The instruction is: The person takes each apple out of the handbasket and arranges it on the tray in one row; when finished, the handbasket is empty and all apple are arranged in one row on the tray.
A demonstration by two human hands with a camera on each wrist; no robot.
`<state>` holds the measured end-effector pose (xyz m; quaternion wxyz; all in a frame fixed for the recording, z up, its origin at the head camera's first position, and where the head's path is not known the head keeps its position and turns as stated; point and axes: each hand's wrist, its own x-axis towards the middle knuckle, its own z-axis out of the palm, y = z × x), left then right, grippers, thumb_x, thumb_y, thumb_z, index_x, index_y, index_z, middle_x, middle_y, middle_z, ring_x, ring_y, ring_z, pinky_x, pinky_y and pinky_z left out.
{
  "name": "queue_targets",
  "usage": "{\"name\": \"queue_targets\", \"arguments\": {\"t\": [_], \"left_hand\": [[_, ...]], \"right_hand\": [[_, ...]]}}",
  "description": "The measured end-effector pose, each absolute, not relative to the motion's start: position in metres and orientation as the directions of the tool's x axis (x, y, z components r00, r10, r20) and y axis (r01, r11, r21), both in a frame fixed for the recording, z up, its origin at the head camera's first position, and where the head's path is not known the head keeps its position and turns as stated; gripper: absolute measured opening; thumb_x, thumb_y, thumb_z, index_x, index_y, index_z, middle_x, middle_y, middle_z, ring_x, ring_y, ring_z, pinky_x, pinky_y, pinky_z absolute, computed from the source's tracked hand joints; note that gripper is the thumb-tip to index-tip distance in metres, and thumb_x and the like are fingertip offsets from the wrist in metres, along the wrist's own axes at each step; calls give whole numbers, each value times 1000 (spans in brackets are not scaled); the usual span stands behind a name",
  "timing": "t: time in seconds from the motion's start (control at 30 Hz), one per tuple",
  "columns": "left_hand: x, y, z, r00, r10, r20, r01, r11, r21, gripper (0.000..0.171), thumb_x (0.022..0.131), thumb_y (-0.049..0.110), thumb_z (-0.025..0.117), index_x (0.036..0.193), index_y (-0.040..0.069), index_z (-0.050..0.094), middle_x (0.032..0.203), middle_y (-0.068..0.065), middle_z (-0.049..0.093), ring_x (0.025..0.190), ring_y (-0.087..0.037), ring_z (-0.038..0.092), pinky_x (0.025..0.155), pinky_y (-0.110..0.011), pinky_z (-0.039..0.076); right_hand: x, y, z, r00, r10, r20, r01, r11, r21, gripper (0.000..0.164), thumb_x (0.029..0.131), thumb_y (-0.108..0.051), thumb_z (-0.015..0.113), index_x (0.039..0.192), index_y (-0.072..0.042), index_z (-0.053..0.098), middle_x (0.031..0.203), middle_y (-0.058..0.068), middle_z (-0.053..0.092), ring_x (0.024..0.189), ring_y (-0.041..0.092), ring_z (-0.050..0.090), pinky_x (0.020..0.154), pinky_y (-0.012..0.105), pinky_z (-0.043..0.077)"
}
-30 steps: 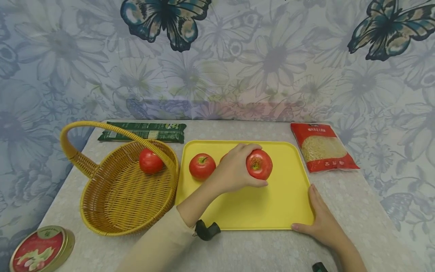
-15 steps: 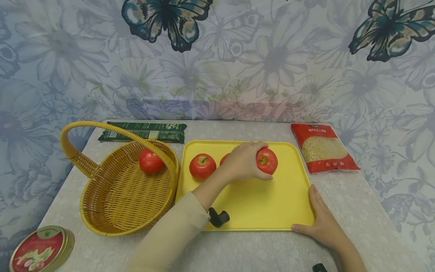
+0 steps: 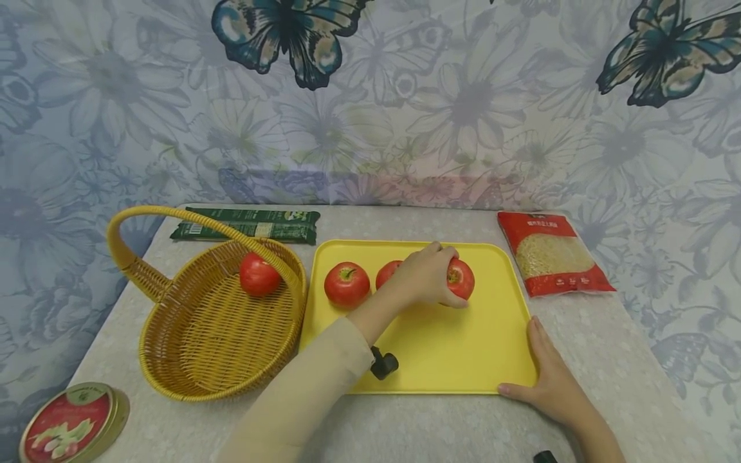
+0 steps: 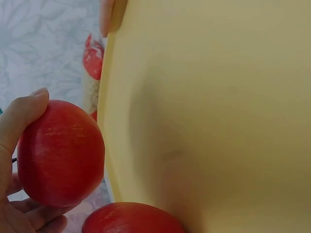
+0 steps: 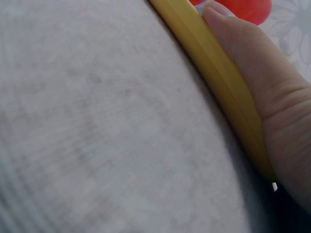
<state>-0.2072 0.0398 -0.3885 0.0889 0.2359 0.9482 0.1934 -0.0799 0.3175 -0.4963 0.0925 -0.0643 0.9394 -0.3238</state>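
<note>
My left hand point(image 3: 427, 275) grips a red apple point(image 3: 461, 280) over the right half of a yellow tray point(image 3: 492, 350). In the left wrist view, thumb and fingers wrap this apple point(image 4: 60, 153); whether it touches the tray is unclear. Two more apples sit on the tray: one at the left point(image 3: 347, 284), and one point(image 3: 386, 272) partly hidden behind the left hand. My right hand point(image 3: 550, 379) rests at the tray's near right corner, fingers along the side and thumb on the front edge. The right wrist view shows that thumb point(image 5: 252, 58) pressing the rim.
A handled wicker basket point(image 3: 152, 350) with one apple point(image 3: 258, 274) inside stands left of the tray. Behind it lies a green packet point(image 3: 255, 225). A red food bag point(image 3: 550, 254) is at the back right, and a round tin point(image 3: 69, 424) at the near left.
My left hand has moved right and slightly away from me with the apple, which appears lower toward the tray. The right hand has stayed at the tray corner.
</note>
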Motion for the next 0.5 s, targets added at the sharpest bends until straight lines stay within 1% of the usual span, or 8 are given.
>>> {"name": "queue_targets", "arguments": {"t": [0.13,0.3,0.4,0.5], "left_hand": [[-209,41,-392,-877,476,-66,426,832,355,88,70,66,78,141,21,49,130,-3,55,107,-24,58,94,-41,52],[-211,43,-397,-869,491,-60,459,845,276,88,72,68,75,141,21,50,134,-4,56,120,-27,54,104,-42,45],[-212,45,-399,-865,497,-67,465,845,264,87,72,67,76,141,20,51,134,-3,56,123,-26,53,109,-41,41],[-212,46,-400,-863,497,-88,459,846,273,87,73,66,76,142,19,51,136,-3,55,124,-27,53,110,-42,41]], "right_hand": [[-80,318,-495,-975,-184,-123,-70,782,-619,135,72,-54,83,158,-13,-12,166,15,-11,153,44,-1,116,70,9],[-79,318,-495,-976,-190,-107,-81,773,-630,135,72,-52,84,158,-12,-11,166,16,-10,153,44,-2,118,67,6],[-78,319,-496,-976,-195,-96,-91,769,-632,134,73,-51,84,158,-12,-11,166,17,-10,153,44,-2,119,65,4],[-78,319,-497,-976,-200,-91,-98,769,-632,133,73,-50,84,158,-13,-12,166,16,-10,153,43,-3,120,63,2]]}}
